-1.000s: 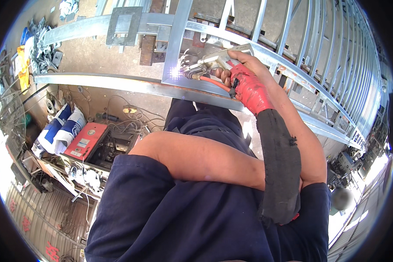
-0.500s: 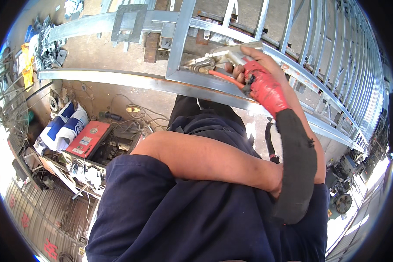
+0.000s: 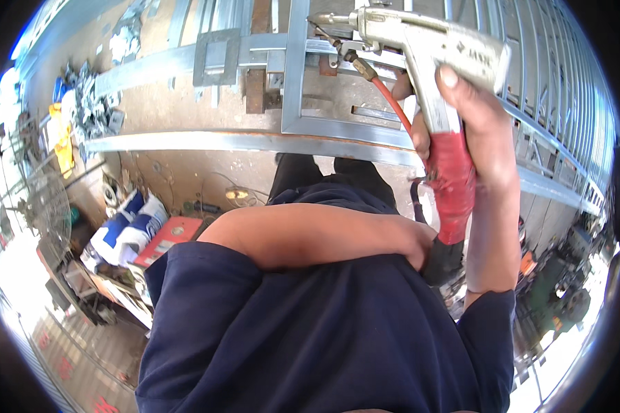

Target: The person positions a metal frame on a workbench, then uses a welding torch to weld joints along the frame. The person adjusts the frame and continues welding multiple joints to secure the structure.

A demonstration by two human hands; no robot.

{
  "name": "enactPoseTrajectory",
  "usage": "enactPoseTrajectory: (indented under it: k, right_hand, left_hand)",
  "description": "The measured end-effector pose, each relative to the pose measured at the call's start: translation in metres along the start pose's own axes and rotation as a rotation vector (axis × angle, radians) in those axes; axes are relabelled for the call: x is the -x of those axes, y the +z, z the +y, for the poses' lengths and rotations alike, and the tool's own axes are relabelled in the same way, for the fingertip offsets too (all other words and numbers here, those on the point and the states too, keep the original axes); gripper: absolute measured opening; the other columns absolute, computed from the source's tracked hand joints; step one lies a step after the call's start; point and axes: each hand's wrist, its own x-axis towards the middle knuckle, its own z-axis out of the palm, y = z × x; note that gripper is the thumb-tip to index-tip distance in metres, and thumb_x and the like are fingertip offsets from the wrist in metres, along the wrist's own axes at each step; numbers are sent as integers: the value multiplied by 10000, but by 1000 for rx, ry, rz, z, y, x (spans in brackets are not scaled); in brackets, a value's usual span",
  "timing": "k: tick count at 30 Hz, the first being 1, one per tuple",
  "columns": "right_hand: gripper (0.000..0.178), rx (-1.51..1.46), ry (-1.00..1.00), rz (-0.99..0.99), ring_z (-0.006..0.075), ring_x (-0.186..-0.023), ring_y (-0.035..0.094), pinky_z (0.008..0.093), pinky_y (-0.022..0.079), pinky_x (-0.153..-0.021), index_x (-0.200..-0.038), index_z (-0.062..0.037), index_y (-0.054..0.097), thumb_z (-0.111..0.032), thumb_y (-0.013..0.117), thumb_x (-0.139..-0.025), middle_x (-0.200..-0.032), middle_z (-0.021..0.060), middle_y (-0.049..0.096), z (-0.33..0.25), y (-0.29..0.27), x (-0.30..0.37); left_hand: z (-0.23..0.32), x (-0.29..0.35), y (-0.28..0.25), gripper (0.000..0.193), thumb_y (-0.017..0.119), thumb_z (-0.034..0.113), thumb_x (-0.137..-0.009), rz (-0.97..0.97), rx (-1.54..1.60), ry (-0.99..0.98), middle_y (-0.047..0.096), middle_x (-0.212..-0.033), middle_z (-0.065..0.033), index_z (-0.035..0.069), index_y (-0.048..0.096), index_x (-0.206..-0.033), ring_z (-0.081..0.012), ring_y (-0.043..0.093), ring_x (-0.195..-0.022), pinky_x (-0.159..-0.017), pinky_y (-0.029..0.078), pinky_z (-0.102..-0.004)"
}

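My right hand (image 3: 488,131) is wrapped round the grip of a silver welding gun (image 3: 427,41), raised at the upper right with its nozzle pointing left. A thin red hose (image 3: 390,101) runs from a brass fitting near the nozzle back toward the grip. Red wrapping (image 3: 455,186) covers the lower handle, and a black cable sleeve (image 3: 445,260) continues below it. My left forearm crosses my body to the right. At the sleeve, my left hand (image 3: 424,246) shows only near the wrist; its fingers are hidden. Under the gun lies a galvanized steel frame (image 3: 294,86).
A long steel tube (image 3: 207,142) spans the front of the work. Metal offcuts (image 3: 86,103) are heaped at the far left. Blue-and-white bags (image 3: 134,227), a red machine (image 3: 169,241) and a fan (image 3: 45,206) stand left. Barred frames (image 3: 558,82) extend right; machinery (image 3: 558,296) stands lower right.
My right hand has lifted the welding gun off the frame corner, closer to me, and its handle has turned more upright. The black sleeve has dropped mostly behind my left wrist. The view has shifted slightly.
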Motion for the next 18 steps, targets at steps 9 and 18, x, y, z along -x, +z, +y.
enactPoseTrajectory:
  k: [9,18]
  right_hand:
    - [774,23,-226,629,190,-687,676,304,548,-615,-1426,39,528,-437,817,-888,-1135,208,685,58,123,78]
    - [888,25,-286,914,243,-1256,638,383,506,-1048,-1634,-48,266,-51,766,-899,-1400,169,630,160,254,101]
  left_hand:
    - [70,152,-15,522,867,172,-755,-198,-362,-436,720,-1123,-77,38,667,-1219,-180,644,-1039,-908,522,-364]
    - [10,268,-16,457,863,0,-756,144,22,-400,716,-1115,-37,38,695,-1178,-141,647,-1031,-909,526,-302]
